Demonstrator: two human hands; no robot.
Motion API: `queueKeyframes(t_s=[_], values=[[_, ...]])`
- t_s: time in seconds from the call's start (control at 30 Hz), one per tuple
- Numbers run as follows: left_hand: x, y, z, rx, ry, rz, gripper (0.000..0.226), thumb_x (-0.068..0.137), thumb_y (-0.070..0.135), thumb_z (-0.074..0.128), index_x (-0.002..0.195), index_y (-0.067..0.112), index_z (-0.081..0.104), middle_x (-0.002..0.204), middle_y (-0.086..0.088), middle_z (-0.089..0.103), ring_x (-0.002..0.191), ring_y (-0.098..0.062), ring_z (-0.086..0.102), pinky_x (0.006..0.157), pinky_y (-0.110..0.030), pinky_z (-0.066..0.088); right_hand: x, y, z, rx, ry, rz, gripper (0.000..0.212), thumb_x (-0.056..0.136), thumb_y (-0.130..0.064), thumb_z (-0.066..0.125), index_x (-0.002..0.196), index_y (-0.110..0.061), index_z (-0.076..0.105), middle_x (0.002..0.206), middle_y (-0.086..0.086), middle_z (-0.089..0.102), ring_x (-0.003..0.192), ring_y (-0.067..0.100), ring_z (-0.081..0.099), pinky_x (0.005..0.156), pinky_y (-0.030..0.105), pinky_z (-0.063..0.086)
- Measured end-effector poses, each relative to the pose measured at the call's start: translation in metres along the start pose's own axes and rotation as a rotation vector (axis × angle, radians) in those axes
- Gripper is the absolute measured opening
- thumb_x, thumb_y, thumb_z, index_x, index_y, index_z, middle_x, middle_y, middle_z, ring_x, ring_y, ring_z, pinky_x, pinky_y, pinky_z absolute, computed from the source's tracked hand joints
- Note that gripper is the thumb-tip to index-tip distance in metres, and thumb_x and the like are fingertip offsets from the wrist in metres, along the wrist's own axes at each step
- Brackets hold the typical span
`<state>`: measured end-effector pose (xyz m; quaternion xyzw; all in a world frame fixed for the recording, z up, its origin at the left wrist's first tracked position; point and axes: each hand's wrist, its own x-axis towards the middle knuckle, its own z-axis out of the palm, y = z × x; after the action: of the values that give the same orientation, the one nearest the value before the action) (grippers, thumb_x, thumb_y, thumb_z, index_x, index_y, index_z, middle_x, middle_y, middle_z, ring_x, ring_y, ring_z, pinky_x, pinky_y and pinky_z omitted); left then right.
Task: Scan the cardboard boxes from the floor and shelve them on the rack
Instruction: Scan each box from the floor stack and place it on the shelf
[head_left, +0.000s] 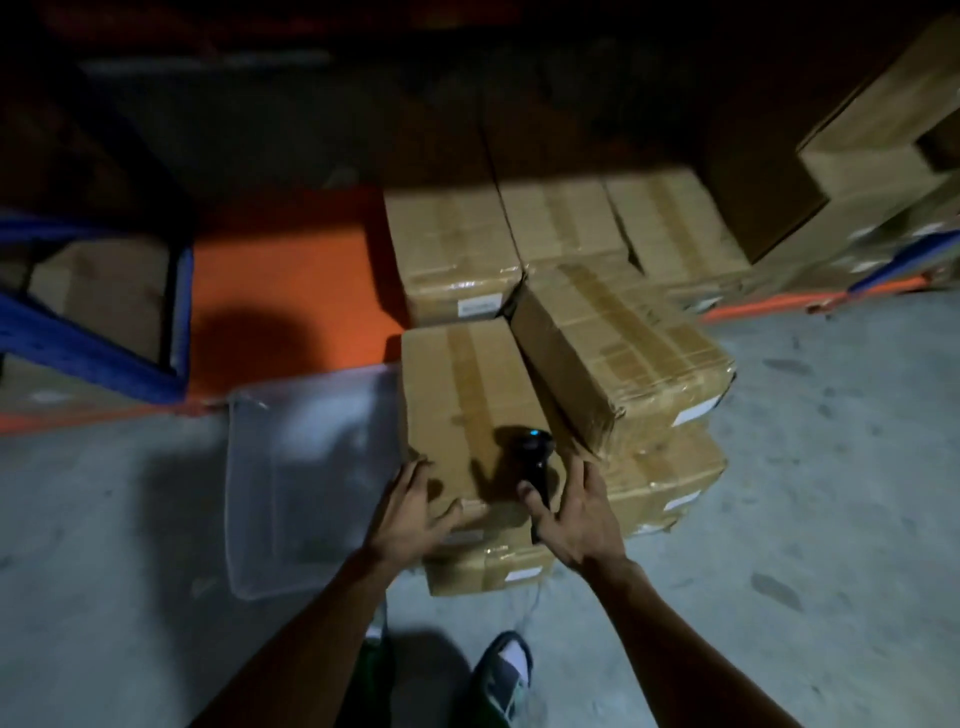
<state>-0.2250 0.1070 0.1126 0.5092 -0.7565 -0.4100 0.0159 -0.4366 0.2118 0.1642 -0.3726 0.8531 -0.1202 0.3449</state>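
Note:
A taped cardboard box (462, 384) tops a short stack on the concrete floor. A black handheld scanner (535, 460) lies on the box's near right corner. My left hand (410, 512) rests with spread fingers on the near left corner of this box. My right hand (571, 514) is at the near right corner, fingers apart, thumb touching the scanner's handle. A second box (623, 353) leans tilted against the right side of the stack. Three more boxes (566, 223) stand in a row on the rack's orange bottom shelf (291, 291) behind.
A clear plastic bin (306, 478) lies on the floor left of the stack. A blue rack upright (176, 312) stands at left with a box behind it. Large cartons (872, 150) fill the rack at upper right. My shoe (506, 670) is below the stack.

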Motion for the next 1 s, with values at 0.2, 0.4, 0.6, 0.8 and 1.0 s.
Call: queueKeyframes(t_s=[0.2,0.4,0.6,0.8,1.0], values=[[0.009,-0.041,0.065,-0.012,0.084,-0.028,0.073,0.09,0.06,0.06,0.144,0.015,0.042,0.153,-0.004,0.037,0.139,-0.02,0.036,0.111,-0.026,0.027,0.054,0.023,0.052,0.081,0.081,0.015,0.089,0.091,-0.047,0.073,0.161,-0.012,0.03,0.151,0.028,0.04,0.139,0.045,0.042,0.113,0.049,0.039],[0.009,-0.057,0.077,-0.057,0.064,0.014,0.071,0.094,0.057,0.057,0.147,0.021,0.028,0.152,0.006,0.024,0.138,-0.016,0.029,0.112,-0.034,0.031,0.078,0.031,0.067,0.104,0.106,0.013,0.085,0.093,-0.031,0.072,0.162,-0.019,0.024,0.145,0.024,0.054,0.131,0.045,0.055,0.104,0.047,0.046],[0.015,-0.062,0.077,0.093,0.096,0.164,0.07,0.093,0.059,0.05,0.143,0.011,0.041,0.15,-0.008,0.029,0.141,-0.022,0.023,0.116,-0.044,0.031,0.059,0.039,0.058,0.347,0.181,-0.027,0.072,0.095,-0.023,0.068,0.156,-0.03,0.031,0.143,0.016,0.059,0.132,0.04,0.055,0.112,0.051,0.044],[0.024,-0.072,0.088,0.143,0.093,0.209,0.083,0.088,0.075,0.027,0.153,0.024,0.038,0.165,-0.001,0.021,0.153,-0.036,-0.004,0.121,-0.047,0.01,0.004,0.068,0.068,0.698,0.247,-0.081,0.068,0.095,-0.007,0.063,0.149,-0.04,0.04,0.145,0.005,0.054,0.123,0.038,0.062,0.102,0.059,0.054],[0.024,-0.072,0.085,0.176,0.014,0.189,0.066,0.095,0.062,0.036,0.155,0.036,0.027,0.168,0.007,0.008,0.152,-0.032,-0.016,0.12,-0.041,0.006,-0.061,0.075,0.132,0.747,0.186,0.045,0.069,0.088,-0.033,0.078,0.145,-0.051,0.042,0.121,-0.039,0.062,0.108,-0.019,0.06,0.084,0.006,0.054]])
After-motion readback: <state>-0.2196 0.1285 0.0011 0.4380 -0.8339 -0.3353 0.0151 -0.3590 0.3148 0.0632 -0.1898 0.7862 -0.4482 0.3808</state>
